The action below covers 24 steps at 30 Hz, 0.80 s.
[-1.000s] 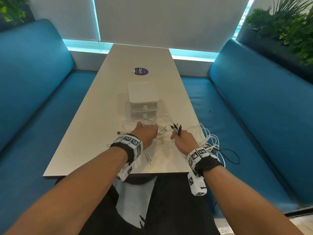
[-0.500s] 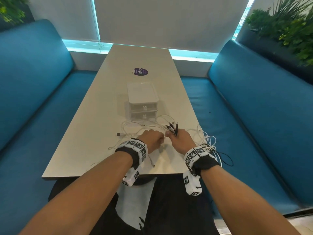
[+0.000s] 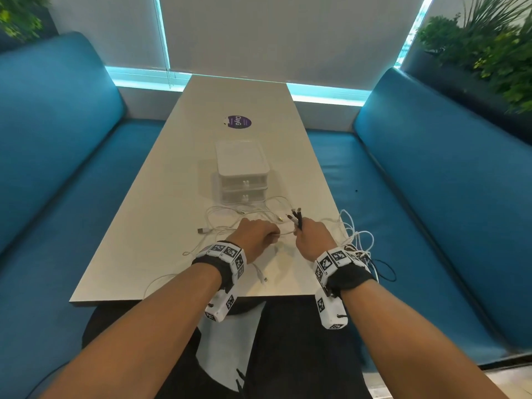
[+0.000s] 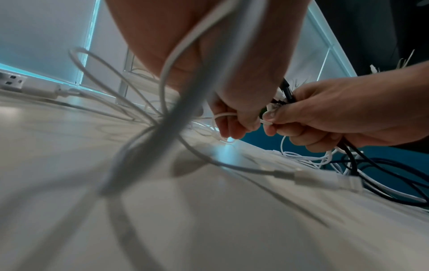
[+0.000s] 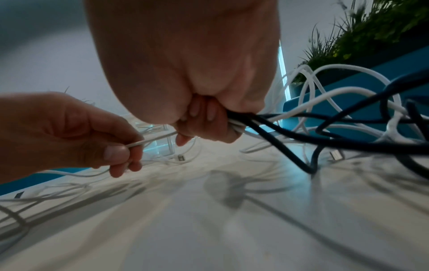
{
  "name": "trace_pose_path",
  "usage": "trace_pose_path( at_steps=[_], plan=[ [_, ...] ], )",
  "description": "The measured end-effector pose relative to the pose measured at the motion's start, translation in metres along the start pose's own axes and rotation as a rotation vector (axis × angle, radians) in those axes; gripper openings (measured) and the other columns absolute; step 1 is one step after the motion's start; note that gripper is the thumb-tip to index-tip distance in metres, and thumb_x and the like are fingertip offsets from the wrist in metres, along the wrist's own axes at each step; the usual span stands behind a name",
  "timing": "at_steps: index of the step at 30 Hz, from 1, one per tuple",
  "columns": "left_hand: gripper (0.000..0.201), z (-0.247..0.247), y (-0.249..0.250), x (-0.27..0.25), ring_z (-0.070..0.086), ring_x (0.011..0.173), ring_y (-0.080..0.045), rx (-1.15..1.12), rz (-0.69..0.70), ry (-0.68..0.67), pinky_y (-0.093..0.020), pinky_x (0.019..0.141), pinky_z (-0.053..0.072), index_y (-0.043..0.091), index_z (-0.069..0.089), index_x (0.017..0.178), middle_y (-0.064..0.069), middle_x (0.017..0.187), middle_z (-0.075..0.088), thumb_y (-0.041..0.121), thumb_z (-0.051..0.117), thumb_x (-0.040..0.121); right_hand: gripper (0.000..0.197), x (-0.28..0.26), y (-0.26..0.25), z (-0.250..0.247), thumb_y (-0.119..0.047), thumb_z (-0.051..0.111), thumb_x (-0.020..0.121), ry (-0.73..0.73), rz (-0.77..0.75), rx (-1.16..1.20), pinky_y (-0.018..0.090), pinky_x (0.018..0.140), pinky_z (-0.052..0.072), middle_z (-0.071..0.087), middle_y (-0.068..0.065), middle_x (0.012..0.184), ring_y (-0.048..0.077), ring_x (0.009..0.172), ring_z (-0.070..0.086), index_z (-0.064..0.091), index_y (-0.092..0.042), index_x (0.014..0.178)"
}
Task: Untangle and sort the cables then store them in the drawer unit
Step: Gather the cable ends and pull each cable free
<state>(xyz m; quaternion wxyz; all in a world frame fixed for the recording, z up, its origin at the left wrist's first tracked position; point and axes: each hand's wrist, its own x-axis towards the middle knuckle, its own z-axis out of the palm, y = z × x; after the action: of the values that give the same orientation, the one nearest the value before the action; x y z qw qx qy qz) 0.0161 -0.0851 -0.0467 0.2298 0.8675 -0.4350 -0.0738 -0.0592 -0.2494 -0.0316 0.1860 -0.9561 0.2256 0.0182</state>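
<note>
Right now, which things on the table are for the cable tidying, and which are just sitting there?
For the job:
- white cables
- black cables, gripped by the right hand
- drawer unit
- left hand, pinching one white cable

Just there:
- purple sticker
- blue benches
- plants

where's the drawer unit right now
In the head view the drawer unit stands mid-table, just beyond the loose white cables and both hands, with the purple sticker behind it.
</note>
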Motion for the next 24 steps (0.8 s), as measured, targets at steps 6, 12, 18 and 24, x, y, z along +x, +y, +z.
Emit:
trace_pose_path(
  at_steps=[6,12,18,24],
  plan=[
    [0.023,0.002,-0.006,-0.004,0.06,0.099,-0.025,-0.089,0.022,-0.034,-0.032,0.088,0.043,0.013,0.066,0.114,-0.007,0.108,0.067,0.022,0.049,0.103,0.026,0.003,0.018,-0.009,-0.022,0.044,0.102,0.038,0.083,-0.062,0.033,0.074,0.046,0.067,0.014,0.107,0.031,0.096,0.064,0.059,-0.005,0.115],
    [0.022,-0.01,-0.014,-0.012,0.062,0.094,-0.028,-0.042,-0.062,-0.066,-0.036,0.086,0.047,0.009,0.069,0.103,-0.009,0.101,0.069,0.019,0.049,0.102,0.024,0.003,0.034,-0.026,-0.014,0.043,0.102,0.08,0.177,0.087,0.038,0.083,0.048,0.066,0.019,0.11,0.038,0.106,0.062,0.06,-0.001,0.112],
    [0.019,-0.011,-0.009,-0.013,0.059,0.083,-0.028,0.078,-0.096,-0.202,-0.036,0.077,0.047,0.017,0.062,0.102,-0.007,0.093,0.066,0.02,0.044,0.102,0.026,-0.012,0.005,-0.023,-0.022,0.04,0.106,0.055,-0.038,0.368,0.026,0.076,0.035,0.061,0.0,0.095,0.02,0.088,0.056,0.063,-0.01,0.102],
    [0.02,-0.021,0.01,-0.008,0.051,0.079,-0.023,0.227,-0.095,-0.309,-0.03,0.071,0.038,0.014,0.063,0.102,-0.009,0.098,0.064,0.013,0.043,0.099,0.044,-0.011,-0.013,-0.003,-0.03,0.036,0.108,-0.091,-0.138,0.56,0.03,0.083,0.052,0.073,0.002,0.083,0.015,0.081,0.067,0.066,-0.007,0.087]
  ],
)
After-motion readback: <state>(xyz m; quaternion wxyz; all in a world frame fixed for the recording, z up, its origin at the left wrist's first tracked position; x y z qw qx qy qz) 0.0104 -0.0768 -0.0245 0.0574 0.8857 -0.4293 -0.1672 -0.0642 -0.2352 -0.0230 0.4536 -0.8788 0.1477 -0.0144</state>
